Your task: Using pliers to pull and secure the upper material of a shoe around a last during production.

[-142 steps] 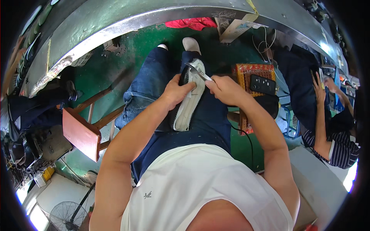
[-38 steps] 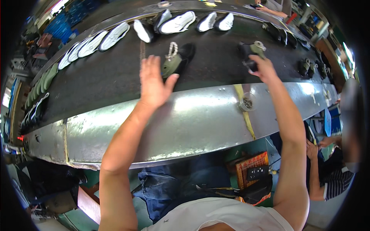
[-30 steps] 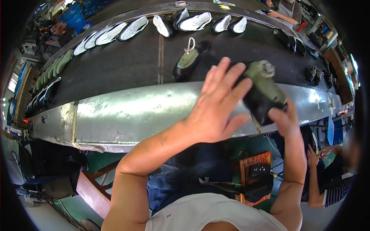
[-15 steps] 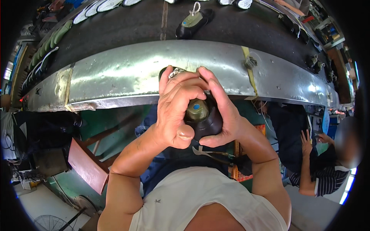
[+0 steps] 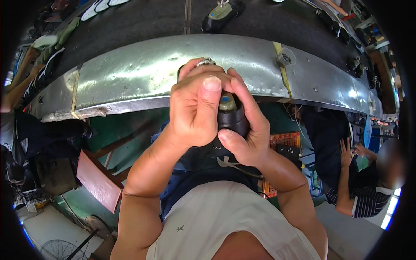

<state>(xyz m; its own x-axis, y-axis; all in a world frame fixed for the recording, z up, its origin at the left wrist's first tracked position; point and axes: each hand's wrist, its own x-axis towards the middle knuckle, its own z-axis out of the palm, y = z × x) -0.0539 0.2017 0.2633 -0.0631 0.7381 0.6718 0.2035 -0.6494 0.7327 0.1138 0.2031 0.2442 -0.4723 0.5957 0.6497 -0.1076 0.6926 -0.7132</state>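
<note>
The left hand (image 5: 195,108) and right hand (image 5: 251,130) clasp a black shoe (image 5: 234,120) already on its green last (image 5: 226,105) — a second shoe (image 5: 222,17) lies unheld.

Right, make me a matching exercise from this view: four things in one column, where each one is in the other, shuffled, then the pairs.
Things
1. Nearer shoe
2. Cup
3. Metal tool
4. Stool

Places
A. On the metal edge, at the yellow strip
B. At the person's left, pink top showing
C. Between the left hand and right hand
D. At the lap

Pairs: 1-C, 2-A, 3-D, 4-B
</note>
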